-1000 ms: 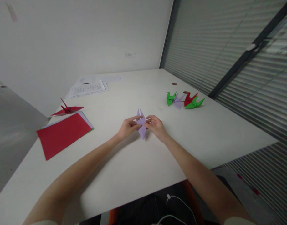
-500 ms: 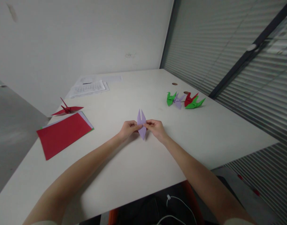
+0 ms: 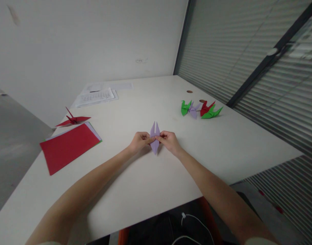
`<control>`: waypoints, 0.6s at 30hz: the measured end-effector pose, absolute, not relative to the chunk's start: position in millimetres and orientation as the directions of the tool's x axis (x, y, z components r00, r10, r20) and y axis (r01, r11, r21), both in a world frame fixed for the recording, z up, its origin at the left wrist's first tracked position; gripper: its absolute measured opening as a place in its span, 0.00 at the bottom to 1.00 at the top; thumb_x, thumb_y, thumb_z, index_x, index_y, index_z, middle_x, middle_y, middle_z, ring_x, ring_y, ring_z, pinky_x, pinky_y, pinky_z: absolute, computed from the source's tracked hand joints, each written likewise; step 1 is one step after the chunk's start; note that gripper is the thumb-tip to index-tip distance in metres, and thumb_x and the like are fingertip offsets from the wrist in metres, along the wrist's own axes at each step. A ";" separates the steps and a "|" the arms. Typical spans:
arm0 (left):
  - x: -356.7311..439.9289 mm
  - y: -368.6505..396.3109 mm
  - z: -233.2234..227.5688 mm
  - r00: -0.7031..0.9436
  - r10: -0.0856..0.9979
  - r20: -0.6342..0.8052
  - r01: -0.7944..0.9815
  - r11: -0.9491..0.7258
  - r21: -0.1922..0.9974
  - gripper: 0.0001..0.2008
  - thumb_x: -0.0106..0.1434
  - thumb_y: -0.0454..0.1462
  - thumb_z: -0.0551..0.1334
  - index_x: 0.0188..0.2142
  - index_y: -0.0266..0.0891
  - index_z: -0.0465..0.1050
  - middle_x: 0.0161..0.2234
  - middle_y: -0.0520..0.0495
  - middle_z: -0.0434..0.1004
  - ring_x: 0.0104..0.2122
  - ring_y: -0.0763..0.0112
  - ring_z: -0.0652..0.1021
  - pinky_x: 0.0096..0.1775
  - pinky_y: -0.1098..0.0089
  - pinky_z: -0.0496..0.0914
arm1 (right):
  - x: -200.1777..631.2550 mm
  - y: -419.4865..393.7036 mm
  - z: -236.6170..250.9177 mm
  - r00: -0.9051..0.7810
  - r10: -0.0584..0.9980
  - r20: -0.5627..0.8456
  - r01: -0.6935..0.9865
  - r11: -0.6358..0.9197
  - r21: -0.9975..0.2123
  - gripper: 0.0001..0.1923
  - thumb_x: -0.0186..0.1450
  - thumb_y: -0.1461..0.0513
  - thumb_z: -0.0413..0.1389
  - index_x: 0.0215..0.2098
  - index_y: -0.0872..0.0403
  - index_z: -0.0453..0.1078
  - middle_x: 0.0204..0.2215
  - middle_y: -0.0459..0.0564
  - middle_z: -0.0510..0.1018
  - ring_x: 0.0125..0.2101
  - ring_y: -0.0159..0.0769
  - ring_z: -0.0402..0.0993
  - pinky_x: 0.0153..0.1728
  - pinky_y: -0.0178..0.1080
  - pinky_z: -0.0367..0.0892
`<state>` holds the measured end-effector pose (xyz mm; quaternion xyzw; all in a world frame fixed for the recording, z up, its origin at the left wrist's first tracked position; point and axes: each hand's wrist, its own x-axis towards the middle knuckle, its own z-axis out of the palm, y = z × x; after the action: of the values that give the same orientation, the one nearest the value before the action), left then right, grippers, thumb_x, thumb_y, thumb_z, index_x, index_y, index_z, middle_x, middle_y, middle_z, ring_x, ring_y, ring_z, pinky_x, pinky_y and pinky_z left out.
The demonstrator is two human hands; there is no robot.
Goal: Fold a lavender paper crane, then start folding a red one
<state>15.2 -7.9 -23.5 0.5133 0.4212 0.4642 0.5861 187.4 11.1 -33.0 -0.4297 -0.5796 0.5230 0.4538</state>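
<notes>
Between my two hands is a folded piece of lilac origami paper, long and diamond-shaped. Its far end splits into two narrow points, and its near end comes to a single tip just above the white table. My left hand pinches its left side, thumb lying across the front. On the opposite edge, my right hand grips it the same way, with the thumb near the middle. The fingers behind the paper are partly hidden.
At left lie a stack of coloured paper, red sheet on top, and a red paper crane. Papers rest farther back. On the right stand a green crane, a lilac crane and more red and green ones.
The folded lilac paper has tilted slightly, its two far points swinging a little to the right and toward me. Both hands keep hold of it in almost the same place.
</notes>
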 end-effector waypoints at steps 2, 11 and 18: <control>15.4 -7.7 -23.8 0.235 0.972 -0.019 -0.104 0.044 0.994 0.21 0.44 0.48 0.74 0.24 0.34 0.72 0.24 0.48 0.77 0.25 0.72 0.76 0.31 0.70 0.69 | 187.8 11.4 -32.0 -0.211 0.974 0.085 0.024 0.092 -0.995 0.23 0.44 0.45 0.67 0.20 0.54 0.67 0.16 0.43 0.71 0.19 0.30 0.67 0.23 0.35 0.62; 12.1 -7.4 -20.5 0.241 0.970 0.025 -0.103 0.000 0.995 0.22 0.45 0.50 0.74 0.21 0.34 0.71 0.22 0.49 0.76 0.23 0.75 0.73 0.28 0.72 0.65 | 184.9 6.1 -23.5 -0.202 0.975 0.091 -0.029 0.087 -0.996 0.21 0.46 0.47 0.67 0.21 0.54 0.69 0.17 0.43 0.71 0.20 0.30 0.66 0.23 0.35 0.61; 12.1 -7.8 -18.8 0.233 0.972 0.029 -0.114 -0.002 0.993 0.21 0.44 0.50 0.74 0.21 0.34 0.72 0.22 0.49 0.76 0.23 0.74 0.73 0.29 0.72 0.67 | 185.9 5.6 -24.9 -0.273 0.960 0.054 -0.045 0.043 -0.998 0.22 0.45 0.46 0.68 0.22 0.54 0.68 0.18 0.43 0.71 0.21 0.30 0.67 0.25 0.35 0.63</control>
<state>12.1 -7.8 -18.8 0.5302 0.4045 0.4689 0.5792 185.9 5.6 -24.9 -0.4038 -0.5668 0.5615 0.4477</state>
